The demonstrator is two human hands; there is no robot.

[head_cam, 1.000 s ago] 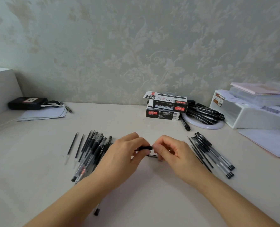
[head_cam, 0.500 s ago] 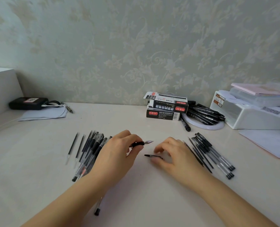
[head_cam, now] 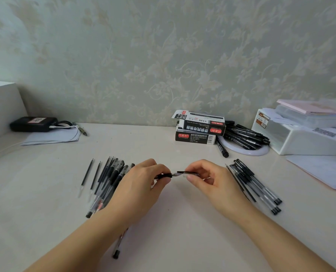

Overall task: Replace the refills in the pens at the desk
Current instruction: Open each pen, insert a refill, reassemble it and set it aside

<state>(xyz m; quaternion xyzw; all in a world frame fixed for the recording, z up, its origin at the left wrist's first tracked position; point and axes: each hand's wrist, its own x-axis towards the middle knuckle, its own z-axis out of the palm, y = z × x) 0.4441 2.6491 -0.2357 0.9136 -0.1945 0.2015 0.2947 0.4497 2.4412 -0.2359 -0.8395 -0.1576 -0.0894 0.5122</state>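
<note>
My left hand (head_cam: 143, 185) grips the pen (head_cam: 164, 176) by its black front end, above the middle of the counter (head_cam: 183, 242). My right hand (head_cam: 212, 179) pinches the black cap (head_cam: 186, 173) at the pen's tip. Loose pens and refills (head_cam: 108, 179) lie left, capped pens (head_cam: 255, 185) right.

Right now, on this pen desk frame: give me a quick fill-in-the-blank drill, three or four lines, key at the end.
1. The left hand grips a pen whose tip points toward the ____ hand.
2. The right hand pinches a black ____ at the pen's tip.
3. The two printed boxes by the wall are ____ one on the other.
4. The loose refills lie on the desk to the ____ of the left hand.

Missing words: right; cap; stacked; left
</note>
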